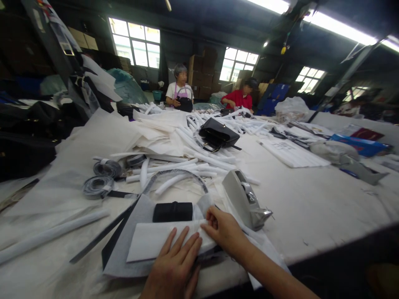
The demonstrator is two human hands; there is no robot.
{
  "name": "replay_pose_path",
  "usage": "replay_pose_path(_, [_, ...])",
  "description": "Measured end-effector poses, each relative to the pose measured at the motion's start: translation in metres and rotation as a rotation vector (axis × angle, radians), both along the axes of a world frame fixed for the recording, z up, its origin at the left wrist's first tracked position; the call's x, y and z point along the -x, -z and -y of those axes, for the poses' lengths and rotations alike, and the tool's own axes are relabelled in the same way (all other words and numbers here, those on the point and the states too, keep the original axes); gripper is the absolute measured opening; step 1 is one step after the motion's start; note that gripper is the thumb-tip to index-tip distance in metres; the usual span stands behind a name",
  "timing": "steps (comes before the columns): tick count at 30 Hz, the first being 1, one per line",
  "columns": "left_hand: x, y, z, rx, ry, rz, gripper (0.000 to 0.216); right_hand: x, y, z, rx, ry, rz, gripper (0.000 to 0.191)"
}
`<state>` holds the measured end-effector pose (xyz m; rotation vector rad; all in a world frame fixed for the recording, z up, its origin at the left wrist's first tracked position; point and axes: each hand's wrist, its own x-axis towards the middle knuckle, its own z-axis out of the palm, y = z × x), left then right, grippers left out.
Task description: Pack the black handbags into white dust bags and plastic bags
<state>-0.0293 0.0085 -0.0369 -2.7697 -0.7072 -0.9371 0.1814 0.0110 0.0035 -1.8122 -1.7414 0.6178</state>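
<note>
A handbag lies on the table in front of me, partly covered with thin white wrapping paper (124,261). Its wrapped handle (173,171) arches away from me, and a black flap-like part (173,211) shows below it. Across the bag's near part lies a folded white sheet (148,243). My left hand (177,263) rests on that sheet, fingers stretched out. At the sheet's right end, my right hand (222,228) is closed, its thumb and fingers pinching the white paper edge. A grey tape dispenser (241,199) stands just beyond my right hand.
Wrapped strap coils (98,186) lie left. Behind the bag are white paper rolls (174,182), stacked paper sheets (121,133) and a black handbag (218,133). A flat white bundle (293,153) and another dispenser (358,168) lie right. Two people (181,91) work across the table.
</note>
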Motion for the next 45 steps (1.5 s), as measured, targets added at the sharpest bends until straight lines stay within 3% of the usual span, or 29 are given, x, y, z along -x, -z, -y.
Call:
replay_pose_path(2, [0.0,-0.002,0.0,-0.011,0.001,0.005,0.04,-0.019,-0.012,0.008,-0.057,0.081,0.004,0.005])
replay_pose_path(7, [0.002,-0.003,-0.001,-0.026,-0.001,0.03,0.04,-0.104,-0.041,0.03,-0.199,0.475,0.024,0.034])
replay_pose_path(11, [0.004,0.0,-0.002,-0.024,-0.004,0.024,0.043,-0.146,-0.037,0.031,-0.059,0.58,-0.118,0.037])
replay_pose_path(17, [0.004,0.002,-0.003,-0.036,-0.005,0.02,0.044,-0.141,-0.028,0.025,0.026,0.585,-0.471,0.043])
replay_pose_path(23, [0.005,0.004,-0.003,-0.089,-0.007,-0.009,0.046,-0.133,-0.053,0.051,-0.115,0.646,-0.678,0.039])
replay_pose_path(26, [0.005,0.005,-0.004,-0.142,-0.009,-0.065,0.048,-0.13,-0.058,0.074,-0.114,0.659,-0.779,0.04])
replay_pose_path(29, [0.005,0.006,-0.006,-0.186,-0.005,-0.063,0.047,-0.126,-0.046,0.095,-0.06,0.719,-0.887,0.04])
replay_pose_path(32, [0.004,0.007,-0.007,-0.198,-0.004,-0.057,0.047,-0.124,-0.022,0.106,-0.02,0.785,-0.957,0.04])
replay_pose_path(36, [0.005,0.008,-0.007,-0.199,0.002,-0.072,0.048,-0.125,0.01,0.107,0.022,0.802,-0.83,0.046])
replay_pose_path(39, [0.006,0.009,-0.008,-0.199,0.006,-0.068,0.047,-0.131,0.024,0.101,0.018,0.793,-0.706,0.051])
replay_pose_path(42, [0.006,0.009,-0.009,-0.194,0.011,-0.056,0.046,-0.142,0.024,0.1,0.0,0.765,-0.513,0.05])
replay_pose_path(45, [0.006,0.01,-0.009,-0.181,0.019,-0.052,0.046,-0.155,0.011,0.107,-0.022,0.682,-0.243,0.039])
